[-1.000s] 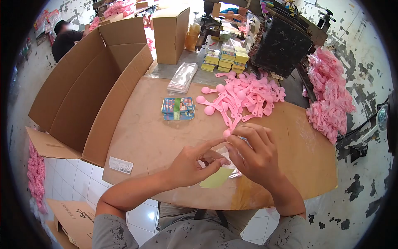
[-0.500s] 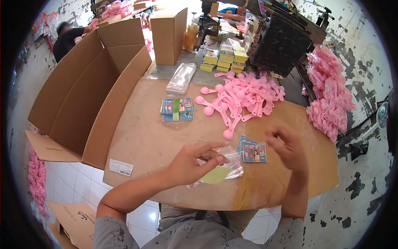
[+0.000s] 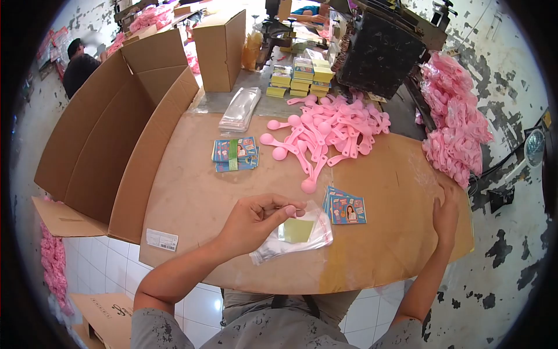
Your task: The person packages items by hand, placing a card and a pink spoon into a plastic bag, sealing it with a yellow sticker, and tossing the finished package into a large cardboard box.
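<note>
My left hand (image 3: 261,224) is over the near middle of the cardboard-topped table, thumb and fingertips pinched together; anything between them is too small to make out. Beneath it lie clear plastic bags (image 3: 314,241) with a pale green card (image 3: 297,230) among them. Just right of the bags is a small fanned stack of blue picture cards (image 3: 347,209). My right hand (image 3: 446,215) is at the table's right side, fingers apart and holding nothing. Farther back is a heap of pink spoons (image 3: 331,128), and left of it a banded bundle of cards (image 3: 235,154).
A large open carton (image 3: 110,134) stands at the left, a smaller box (image 3: 220,52) behind. Clear bags (image 3: 240,109), stacked cards (image 3: 302,75), a black machine box (image 3: 381,52) and bagged pink items (image 3: 453,116) line the back and right. A person (image 3: 80,67) is at far left.
My right hand has moved right, away from the blue cards, and its fingers have spread. My left hand has moved slightly left, its fingers still pinched. The camera view has shifted a little.
</note>
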Tool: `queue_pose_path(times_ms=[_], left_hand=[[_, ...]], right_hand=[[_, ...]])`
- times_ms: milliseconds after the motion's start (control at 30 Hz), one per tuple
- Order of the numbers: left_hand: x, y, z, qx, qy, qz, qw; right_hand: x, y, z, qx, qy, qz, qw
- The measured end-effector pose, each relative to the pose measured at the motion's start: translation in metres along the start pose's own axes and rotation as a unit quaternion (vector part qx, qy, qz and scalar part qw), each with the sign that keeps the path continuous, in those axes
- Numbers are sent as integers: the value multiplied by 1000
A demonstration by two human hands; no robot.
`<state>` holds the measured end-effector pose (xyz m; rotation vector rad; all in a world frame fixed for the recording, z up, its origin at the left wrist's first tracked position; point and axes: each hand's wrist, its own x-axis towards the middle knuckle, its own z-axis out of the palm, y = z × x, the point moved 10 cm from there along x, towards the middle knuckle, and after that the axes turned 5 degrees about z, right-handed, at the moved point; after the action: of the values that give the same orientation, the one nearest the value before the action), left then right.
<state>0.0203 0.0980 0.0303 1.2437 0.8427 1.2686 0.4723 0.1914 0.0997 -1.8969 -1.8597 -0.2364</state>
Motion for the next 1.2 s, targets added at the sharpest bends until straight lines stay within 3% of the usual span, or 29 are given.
queue_pose_path(times_ms=[33,100,167,233,300,433,533,633,733,833,933,1033,1200], left_hand=[[1,-2,0,19,-2,-9,1000],[0,-6,2,61,-9,-3,998],[-1,-9,0,75,-6,-1,997],[-1,-11,0,62,4,0,998],[-2,-8,0,47,13,12,999],[-1,-6,-5,45,13,30,998],[-2,-3,-7,52,19,36,998],[-2,-10,-12,136,2,43,990],[0,-12,-10,85,5,31,996],[0,-4,-8,95,-8,42,995],[1,4,-8,136,-17,112,984],[-1,-12,-10,123,-34,48,991],[2,-16,-6,-59,-26,3,998]], right_hand=[[-1,-25,-4,79,5,-23,997],[-10,-90,20,235,-135,-23,962],[-39,-176,32,336,-263,-119,896],[-69,-242,34,403,-309,-227,831],[-83,-283,41,429,-340,-233,804],[-84,-295,81,532,-439,-155,707],[-80,-297,86,576,-457,-143,663],[-75,-287,93,619,-406,-118,662],[-77,-279,104,627,-454,-69,629],[-74,-278,101,653,-418,-119,621],[-70,-273,97,633,-426,-138,632],[-66,-271,94,607,-414,-178,655],[-67,-271,92,579,-425,-161,677]])
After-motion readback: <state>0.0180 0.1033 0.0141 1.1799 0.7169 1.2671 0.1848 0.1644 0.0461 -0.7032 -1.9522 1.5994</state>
